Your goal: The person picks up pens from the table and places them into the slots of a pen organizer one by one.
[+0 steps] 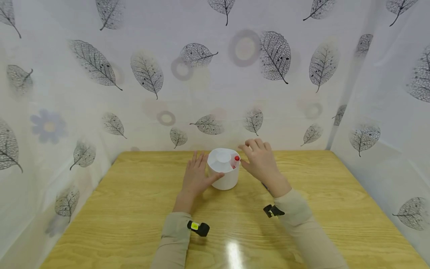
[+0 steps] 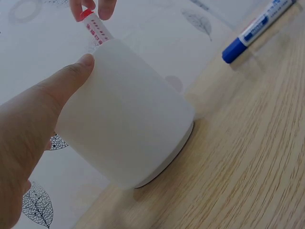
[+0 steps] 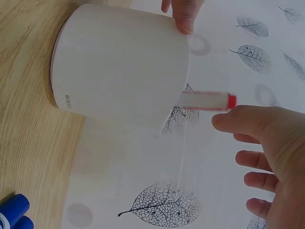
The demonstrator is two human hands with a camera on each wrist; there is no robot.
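A white round pen holder (image 1: pixel 226 182) stands upright on the wooden table. My left hand (image 1: pixel 195 179) holds it from the left, with the thumb across its near side just below the rim; its other fingers lie along the left side. Inside leans a white marker (image 2: pixel 97 29) with red print, its red end (image 3: pixel 232 101) sticking out above the rim at the right. My right hand (image 1: pixel 260 160) is beside that red end, thumb and fingers apart and loosely bent, pinching nothing that I can see. The lower part of the marker is hidden inside the holder.
A blue-capped marker (image 2: pixel 257 29) lies on the table (image 1: pixel 141 209) to the right of the holder. Two blue caps (image 3: pixel 13 210) show in the right wrist view. Leaf-patterned sheets (image 1: pixel 208 89) hang at the back and sides.
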